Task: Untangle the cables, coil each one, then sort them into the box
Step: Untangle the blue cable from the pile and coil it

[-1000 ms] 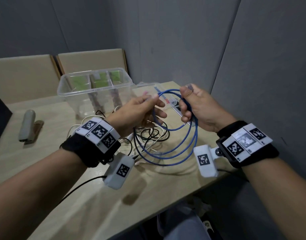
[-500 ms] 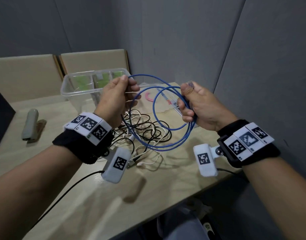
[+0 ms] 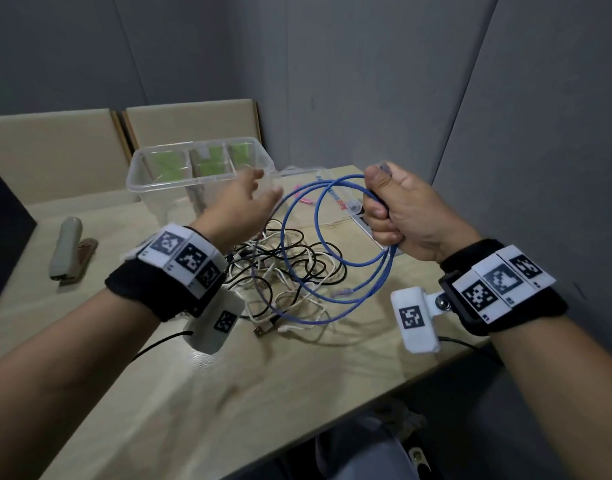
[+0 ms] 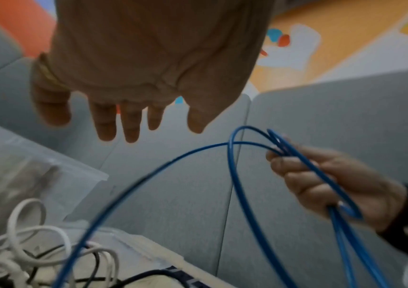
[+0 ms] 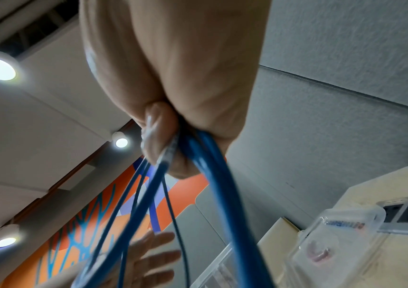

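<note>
The thin blue round-jacketed cable (image 3: 318, 237) hangs in several loose loops from the right hand (image 3: 398, 209), whose fingers are curled tight round the gathered turns, with a clear plug poking out above the thumb; the coil dangles over the right half of the pale wooden bench (image 3: 180, 393). The left hand (image 3: 240, 202) is spread, fingers straight, holding nothing, just beside the outermost loop and in front of the clear plastic compartment box (image 3: 152, 188) at the bench's far edge. By my reading the blue one is nearly coiled but not yet boxed, and a free end seems to trail low in the coil. Everything else is left: the heap of white and black cables (image 3: 280, 271) lies knotted at the middle of the bench. Through the box walls only green patches show, so whether any compartment holds a cable I cannot tell. The left hand is motion-blurred in the head view, and the right wrist view shows little beyond fist and strands.
</note>
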Motion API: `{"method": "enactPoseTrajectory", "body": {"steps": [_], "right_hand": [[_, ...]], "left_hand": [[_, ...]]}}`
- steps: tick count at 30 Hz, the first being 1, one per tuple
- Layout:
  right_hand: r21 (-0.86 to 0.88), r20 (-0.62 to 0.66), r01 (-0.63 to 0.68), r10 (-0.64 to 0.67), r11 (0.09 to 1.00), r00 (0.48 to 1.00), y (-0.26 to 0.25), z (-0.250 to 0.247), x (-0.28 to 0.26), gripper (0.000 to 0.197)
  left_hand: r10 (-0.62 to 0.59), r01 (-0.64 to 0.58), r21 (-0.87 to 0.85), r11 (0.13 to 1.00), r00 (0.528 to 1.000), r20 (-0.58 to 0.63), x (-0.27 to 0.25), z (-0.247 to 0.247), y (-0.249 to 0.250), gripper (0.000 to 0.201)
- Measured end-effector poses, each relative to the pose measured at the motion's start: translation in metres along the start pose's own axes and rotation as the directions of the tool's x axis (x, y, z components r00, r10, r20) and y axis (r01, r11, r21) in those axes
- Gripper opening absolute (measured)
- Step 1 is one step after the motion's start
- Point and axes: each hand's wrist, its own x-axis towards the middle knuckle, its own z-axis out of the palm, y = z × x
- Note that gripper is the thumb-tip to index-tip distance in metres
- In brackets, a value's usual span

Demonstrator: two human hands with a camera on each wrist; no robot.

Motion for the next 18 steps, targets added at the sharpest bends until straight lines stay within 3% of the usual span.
{"method": "enactPoseTrajectory", "body": {"steps": [2, 4, 8, 10, 13, 18], "right_hand": [[-0.009, 0.018, -0.005, 0.005, 1.0, 1.0, 0.0, 0.002, -0.001, 0.024], [-0.008, 0.03, -0.008, 0.008, 1.0, 1.0, 0.0, 0.003, -0.002, 0.024], [-0.022, 0.042, -0.017, 0.018, 1.0, 0.999, -0.002, 0.003, -0.004, 0.025], [-0.024, 0.046, -0.019, 0.02, 1.0, 0.999, -0.002, 0.003, -0.005, 0.024], [-0.033, 0.042, -0.021, 0.022, 0.999, 0.999, -0.002, 0.003, -0.005, 0.023], [-0.053, 0.03, -0.04, 0.041, 0.998, 0.999, 0.0, 0.0, -0.007, 0.023]], "left_hand": [[0.176, -0.174, 0.098, 0.98, 0.984, -0.011, -0.003, 0.001, 0.002, 0.052], [0.304, -0.309, 0.098, 0.946, 0.951, 0.06, -0.004, 0.002, 0.006, 0.049], [0.322, -0.284, -0.173, 0.943, 0.91, 0.263, -0.005, 0.004, 0.015, 0.022], [0.325, -0.269, -0.277, 0.922, 0.929, 0.18, -0.003, 0.005, 0.015, 0.025], [0.199, -0.219, -0.423, 0.879, 0.976, -0.092, 0.005, 0.002, 0.016, 0.03], [-0.059, -0.147, -0.593, 0.792, 0.948, -0.313, 0.02, -0.02, 0.008, 0.03]]}}
